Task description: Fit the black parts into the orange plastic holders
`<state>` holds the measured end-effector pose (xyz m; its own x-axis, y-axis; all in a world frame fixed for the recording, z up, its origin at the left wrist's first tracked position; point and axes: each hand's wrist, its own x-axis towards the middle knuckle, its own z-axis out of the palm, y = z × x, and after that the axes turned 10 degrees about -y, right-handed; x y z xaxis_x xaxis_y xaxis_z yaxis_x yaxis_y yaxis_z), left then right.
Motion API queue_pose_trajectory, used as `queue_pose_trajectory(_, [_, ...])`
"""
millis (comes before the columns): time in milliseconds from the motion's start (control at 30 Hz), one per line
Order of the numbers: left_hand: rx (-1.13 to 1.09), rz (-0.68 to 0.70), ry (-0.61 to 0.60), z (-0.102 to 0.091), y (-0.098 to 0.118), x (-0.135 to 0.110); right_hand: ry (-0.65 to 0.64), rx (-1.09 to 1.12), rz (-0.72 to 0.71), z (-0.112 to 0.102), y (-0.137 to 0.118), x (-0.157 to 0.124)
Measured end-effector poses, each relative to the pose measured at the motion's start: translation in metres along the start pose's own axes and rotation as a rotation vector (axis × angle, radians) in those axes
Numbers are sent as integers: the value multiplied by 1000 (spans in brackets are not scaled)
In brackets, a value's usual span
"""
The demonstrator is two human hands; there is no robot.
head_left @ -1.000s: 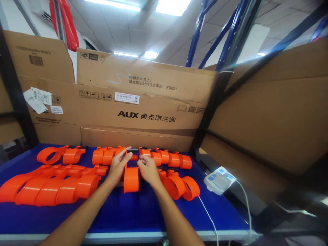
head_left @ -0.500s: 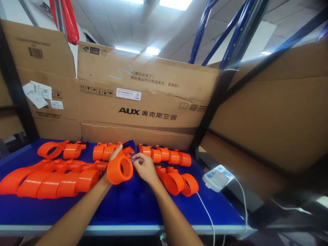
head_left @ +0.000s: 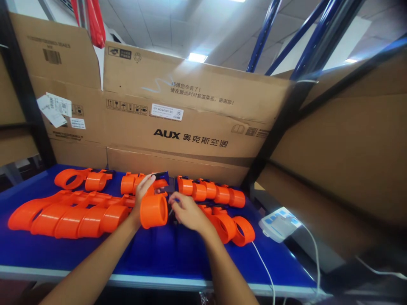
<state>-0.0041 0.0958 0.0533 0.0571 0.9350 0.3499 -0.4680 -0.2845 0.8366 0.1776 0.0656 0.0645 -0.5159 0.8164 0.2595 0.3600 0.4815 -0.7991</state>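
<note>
In my left hand (head_left: 144,190) is an orange plastic ring-shaped part (head_left: 153,211), its round opening turned to the right. A dark blue and black piece (head_left: 162,177) sits at the upper end of this part, by my fingers. Just right of the ring is my right hand (head_left: 186,209), apart from it, with thumb and fingers curled together. Whether anything small is between those fingertips I cannot make out. Close behind my left hand stand more orange ring parts (head_left: 128,185), partly covered by it.
Orange ring parts lie in a long row (head_left: 89,220) on the left, with others at back left (head_left: 95,181), back right (head_left: 221,194) and right (head_left: 243,231). A white and blue power strip (head_left: 280,223) with cables lies at the blue table's (head_left: 159,262) right edge. Cardboard (head_left: 133,135) walls the back.
My right hand has drawn slightly away from the orange part, and the bluish bit at its fingertips no longer shows. The ring has turned more sideways. The view has shifted.
</note>
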Motion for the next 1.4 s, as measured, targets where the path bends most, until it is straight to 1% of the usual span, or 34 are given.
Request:
queue_pose_trajectory(67, [-31,0,1,4,3,-1,89,26,9,-6,2,2])
queue_pose_trajectory(133, [-51,-28,-30,7,4,-1,155,1,-35,-10,2,3])
queue_pose_trajectory(267, [-44,-72,-94,13,-2,-1,226,-179,-141,-9,0,4])
queue_pose_trajectory(400, [16,-90,-157,14,-9,-3,362,-358,-159,-3,5,7])
queue_pose_trajectory(467, [70,-100,-213,14,-12,-3,395,-417,-170,-1,9,7])
queue_pose_trajectory(567, [135,-89,-264,13,-15,-3,394,-469,-187,1,14,7])
queue_pose_trajectory(700, [157,-86,-268,11,-15,-2,371,-441,-203,3,17,7])
queue_pose_trajectory(900, [167,-110,-256,10,-10,-2,294,-350,-216,2,20,9])
queue_pose_trajectory(1000, [161,-108,-252,9,-10,-1,286,-336,-216,1,20,9])
queue_pose_trajectory(1100, [119,-109,-230,8,-12,1,286,-387,-232,-2,21,9])
queue_pose_trajectory(1267, [25,-146,-147,6,-14,3,234,-550,-279,-1,23,8])
queue_pose_trajectory(1400, [-28,-184,-159,7,-16,2,271,-648,-274,3,25,8])
